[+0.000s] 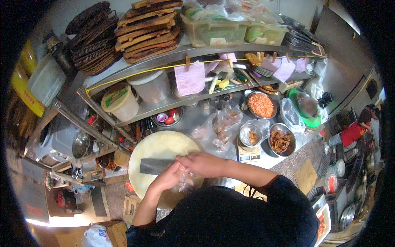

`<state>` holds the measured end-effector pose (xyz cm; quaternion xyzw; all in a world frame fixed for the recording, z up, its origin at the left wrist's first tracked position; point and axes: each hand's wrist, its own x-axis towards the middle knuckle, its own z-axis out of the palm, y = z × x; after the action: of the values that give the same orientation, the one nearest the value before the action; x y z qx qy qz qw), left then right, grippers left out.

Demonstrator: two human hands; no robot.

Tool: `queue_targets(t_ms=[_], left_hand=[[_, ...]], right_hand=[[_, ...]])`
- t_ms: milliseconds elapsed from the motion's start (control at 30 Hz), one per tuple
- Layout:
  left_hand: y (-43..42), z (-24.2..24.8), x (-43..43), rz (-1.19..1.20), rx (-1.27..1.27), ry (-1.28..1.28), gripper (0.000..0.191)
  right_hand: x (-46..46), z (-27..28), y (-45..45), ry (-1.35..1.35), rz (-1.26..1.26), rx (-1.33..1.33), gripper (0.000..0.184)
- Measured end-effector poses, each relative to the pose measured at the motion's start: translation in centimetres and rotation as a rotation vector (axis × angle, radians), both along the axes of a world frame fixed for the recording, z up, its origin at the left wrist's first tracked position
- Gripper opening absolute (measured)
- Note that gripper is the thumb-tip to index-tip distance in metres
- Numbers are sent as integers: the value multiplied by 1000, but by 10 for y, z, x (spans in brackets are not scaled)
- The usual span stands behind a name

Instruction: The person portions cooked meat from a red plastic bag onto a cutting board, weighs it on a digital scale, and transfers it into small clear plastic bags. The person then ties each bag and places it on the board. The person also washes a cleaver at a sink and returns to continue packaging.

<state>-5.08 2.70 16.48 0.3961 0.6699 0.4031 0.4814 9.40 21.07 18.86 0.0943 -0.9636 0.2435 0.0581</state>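
Observation:
Both my hands meet over the near part of a round cutting board (166, 140). My left hand (168, 177) and my right hand (202, 163) grip a clear plastic bag (186, 180) that hangs down between them; its contents are hard to make out. A cleaver's blade (154, 166) lies flat on the board behind the hands, its handle hidden. Right of the board are filled clear plastic bags (226, 120). A bag-lined metal bowl (251, 136) with a little food sits on a kitchen scale (248, 154). Beside it stands a steel bowl of brown sliced food (280, 140).
Behind stand a bowl of orange-red chopped food (261, 105) and a bowl of onions and tomatoes (168, 117). A steel shelf (148, 108) with lidded tubs overhangs the table. Pink cloths (189, 78) hang from a yellow cord. Far right, a person in a red apron (353, 134) stands apart.

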Motion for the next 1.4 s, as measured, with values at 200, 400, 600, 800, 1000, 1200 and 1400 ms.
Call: queue_targets(t_ms=[200, 400, 600, 800, 1000, 1200, 1400], left_hand=[[7, 1, -14, -20, 327, 1049, 17], [30, 31, -17, 290, 334, 882, 11], [30, 95, 10, 320, 403, 271, 20], [16, 121, 13, -195, 437, 104, 7], [4, 86, 22, 90, 526, 698, 3], [13, 53, 23, 467, 517, 622, 14], [18, 22, 26, 360, 582, 821, 14]], right_hand=[[-20, -54, 9, -328, -214, -615, 35], [-11, -39, -30, -460, -129, -2105, 31], [-5, -26, -55, -456, 513, -2277, 29], [-32, -41, 2, -182, 679, -1145, 20], [-30, 4, 33, -189, 62, -822, 10], [-21, 9, -6, 240, -352, -1053, 10], [-8, -11, 5, 145, -449, -1269, 24]])
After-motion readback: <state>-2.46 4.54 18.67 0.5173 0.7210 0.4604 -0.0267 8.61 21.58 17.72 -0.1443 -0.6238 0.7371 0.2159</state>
